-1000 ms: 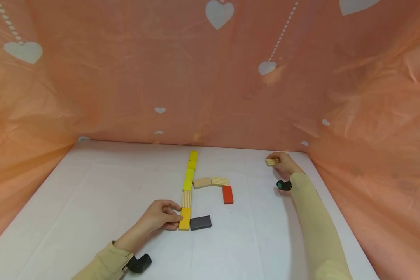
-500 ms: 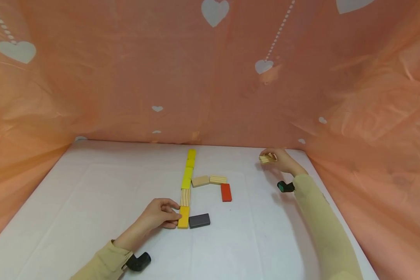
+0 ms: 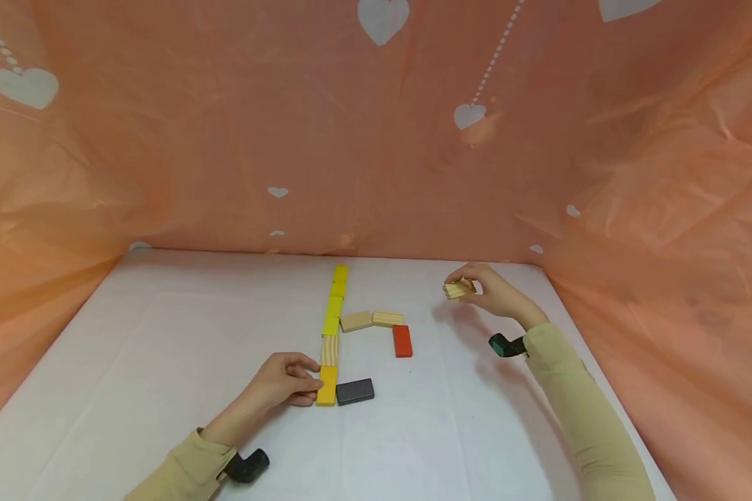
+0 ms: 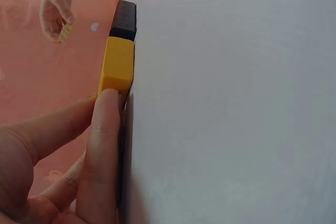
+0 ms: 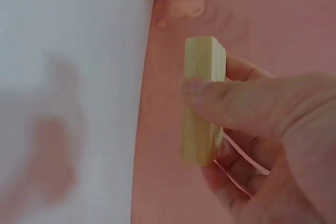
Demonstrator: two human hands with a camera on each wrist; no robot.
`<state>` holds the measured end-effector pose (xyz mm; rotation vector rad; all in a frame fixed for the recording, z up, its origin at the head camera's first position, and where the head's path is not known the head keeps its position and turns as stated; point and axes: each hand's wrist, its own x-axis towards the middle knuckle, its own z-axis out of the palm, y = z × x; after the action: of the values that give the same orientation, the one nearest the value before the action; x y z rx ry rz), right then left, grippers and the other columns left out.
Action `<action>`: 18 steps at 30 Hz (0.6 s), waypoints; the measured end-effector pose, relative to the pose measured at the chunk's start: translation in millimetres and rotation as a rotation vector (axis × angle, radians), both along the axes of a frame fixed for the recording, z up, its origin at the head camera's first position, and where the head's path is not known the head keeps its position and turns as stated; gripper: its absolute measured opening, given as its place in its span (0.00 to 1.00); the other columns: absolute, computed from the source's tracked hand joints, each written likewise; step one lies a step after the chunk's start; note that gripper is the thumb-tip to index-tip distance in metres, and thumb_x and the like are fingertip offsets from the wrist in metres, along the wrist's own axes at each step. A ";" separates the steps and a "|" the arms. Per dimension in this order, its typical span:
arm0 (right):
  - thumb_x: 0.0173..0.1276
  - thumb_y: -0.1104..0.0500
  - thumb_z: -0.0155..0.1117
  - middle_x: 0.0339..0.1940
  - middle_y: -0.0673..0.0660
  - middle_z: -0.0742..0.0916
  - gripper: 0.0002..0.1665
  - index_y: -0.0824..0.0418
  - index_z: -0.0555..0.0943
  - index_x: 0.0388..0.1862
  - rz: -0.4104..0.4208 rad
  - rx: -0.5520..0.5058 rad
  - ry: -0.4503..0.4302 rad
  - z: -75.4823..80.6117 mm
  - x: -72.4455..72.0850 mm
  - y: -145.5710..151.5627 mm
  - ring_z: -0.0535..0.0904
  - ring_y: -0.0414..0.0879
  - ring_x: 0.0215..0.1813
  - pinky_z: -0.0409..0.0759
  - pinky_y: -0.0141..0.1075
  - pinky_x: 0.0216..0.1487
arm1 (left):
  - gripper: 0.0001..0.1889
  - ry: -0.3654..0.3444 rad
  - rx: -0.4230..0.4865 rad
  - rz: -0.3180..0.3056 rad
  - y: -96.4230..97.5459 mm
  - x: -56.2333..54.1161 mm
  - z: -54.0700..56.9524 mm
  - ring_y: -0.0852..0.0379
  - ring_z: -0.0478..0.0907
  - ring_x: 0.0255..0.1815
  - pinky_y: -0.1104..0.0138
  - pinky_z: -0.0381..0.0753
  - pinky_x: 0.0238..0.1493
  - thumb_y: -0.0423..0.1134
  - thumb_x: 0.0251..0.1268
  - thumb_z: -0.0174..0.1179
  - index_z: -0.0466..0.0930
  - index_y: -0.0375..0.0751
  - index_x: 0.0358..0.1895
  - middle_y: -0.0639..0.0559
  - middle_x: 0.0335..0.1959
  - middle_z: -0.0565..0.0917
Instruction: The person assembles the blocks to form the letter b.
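Observation:
My left hand (image 3: pixel 282 379) rests on the table with its fingertips touching the left side of an orange-yellow block (image 3: pixel 327 387). In the left wrist view, a straight finger meets that block's near end. A dark grey block (image 3: pixel 355 391) lies against the block's right side. Over the table's far right, my right hand (image 3: pixel 491 289) holds a plain wooden block (image 3: pixel 459 289) above the surface. The right wrist view shows the thumb across this wooden block (image 5: pixel 198 124), with other fingers behind it.
Beyond the orange-yellow block, a striped wooden block (image 3: pixel 329 350) and yellow blocks (image 3: pixel 333 315) continue the line. A tan block (image 3: pixel 356 321), another striped block (image 3: pixel 388 319) and a red block (image 3: pixel 402 341) branch rightward. An orange heart-patterned curtain (image 3: pixel 313 139) borders the white table (image 3: pixel 163 334).
My right hand has moved left with the wooden block, farther from the table's right edge. My left hand stays at the orange-yellow block. The head view has shifted slightly.

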<state>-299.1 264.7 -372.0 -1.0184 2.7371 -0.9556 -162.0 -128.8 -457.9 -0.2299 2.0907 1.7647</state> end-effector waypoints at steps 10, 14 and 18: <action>0.61 0.69 0.68 0.49 0.52 0.81 0.21 0.58 0.80 0.52 0.080 -0.025 -0.079 3.5 14.4 -19.2 0.75 0.47 0.51 0.75 0.46 0.55 | 0.16 -0.007 -0.004 0.013 1.1 -1.8 0.2 0.53 0.82 0.23 0.61 0.87 0.28 0.24 0.51 0.69 0.78 0.28 0.45 0.42 0.28 0.81; 0.62 0.67 0.68 0.49 0.49 0.81 0.20 0.56 0.80 0.53 0.104 -0.007 -0.119 0.8 19.0 -28.1 0.74 0.44 0.49 0.76 0.41 0.54 | 0.16 -0.006 0.006 0.007 0.5 -1.2 1.4 0.53 0.82 0.23 0.61 0.87 0.29 0.24 0.52 0.68 0.78 0.28 0.45 0.42 0.28 0.81; 0.63 0.67 0.67 0.49 0.48 0.81 0.20 0.56 0.79 0.54 0.150 0.000 -0.154 -4.0 22.5 -37.6 0.74 0.44 0.48 0.76 0.40 0.52 | 0.16 -0.010 0.011 0.003 -0.5 -0.4 0.9 0.53 0.82 0.23 0.61 0.87 0.29 0.25 0.52 0.68 0.77 0.28 0.45 0.42 0.28 0.81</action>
<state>-276.6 227.1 -376.0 -1.0832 2.4979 -0.9664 -162.4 -129.3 -457.0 -0.2384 2.0738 1.7731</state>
